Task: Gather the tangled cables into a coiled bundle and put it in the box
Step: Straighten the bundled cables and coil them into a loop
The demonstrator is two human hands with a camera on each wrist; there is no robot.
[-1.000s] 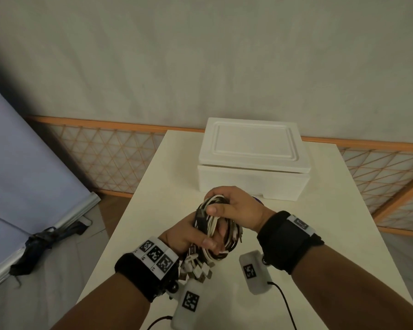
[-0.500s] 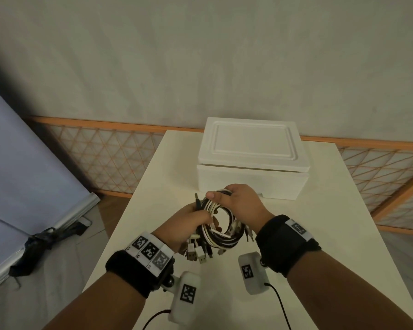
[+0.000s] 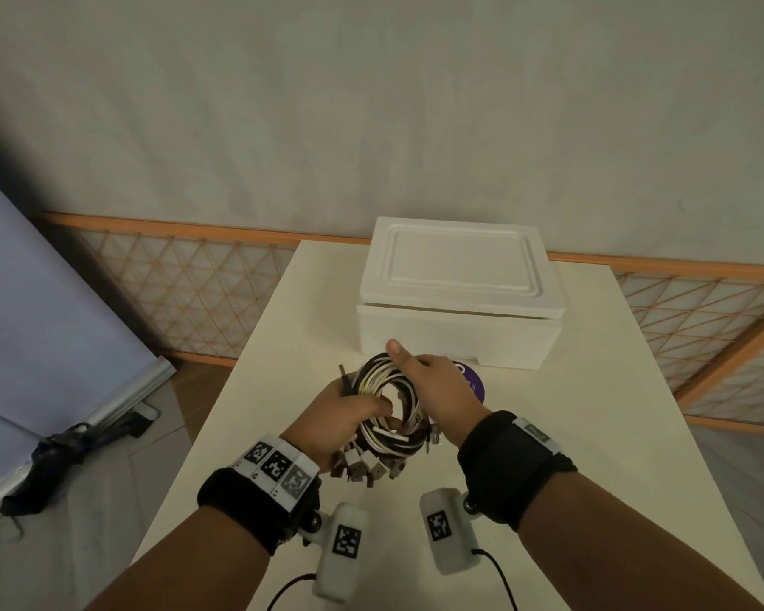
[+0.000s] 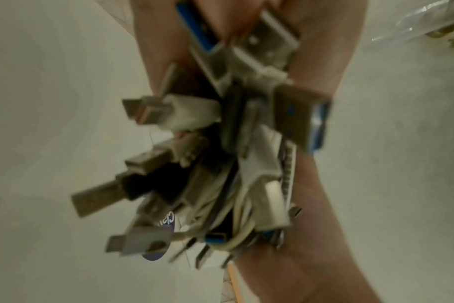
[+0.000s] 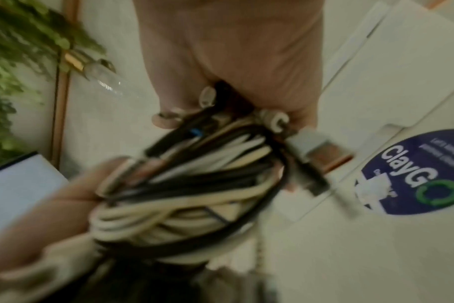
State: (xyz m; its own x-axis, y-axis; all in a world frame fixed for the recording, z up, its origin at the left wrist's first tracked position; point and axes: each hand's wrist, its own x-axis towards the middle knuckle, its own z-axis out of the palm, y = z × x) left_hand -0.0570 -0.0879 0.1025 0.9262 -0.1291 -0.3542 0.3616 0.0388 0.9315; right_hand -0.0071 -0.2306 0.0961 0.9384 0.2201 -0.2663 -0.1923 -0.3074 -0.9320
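We are holding the coil [image 3: 391,407] above the table [image 3: 592,390], just in front of the box [image 3: 457,332]. Compared with a second ago, we have carried it forward from the near middle of the table toward the far edge, and our right thumb has lifted off the loops and is now pointing up at the box front. That suggests the coiling is about finished and the stowing is coming next.

Our left hand [image 3: 340,423] is gripping the near-left side of the coil, fingers curled round it and thumb across the loops, with the plugs [image 3: 362,467] hanging in a bunch below the palm. Our right hand [image 3: 433,385] is lying over the far-right side; the right wrist view is showing its fingers curled under the strands, so it is gripping the coil too.

The lid [image 3: 459,269] is sitting closed on the box, and that is what is standing in our way: one hand will probably have to let go and lift it while the other keeps the loops from springing apart. A round blue sticker [image 3: 473,381] is lying on the table under our right hand, against the box front. A lattice fence [image 3: 173,293] is running behind the table's far edge.
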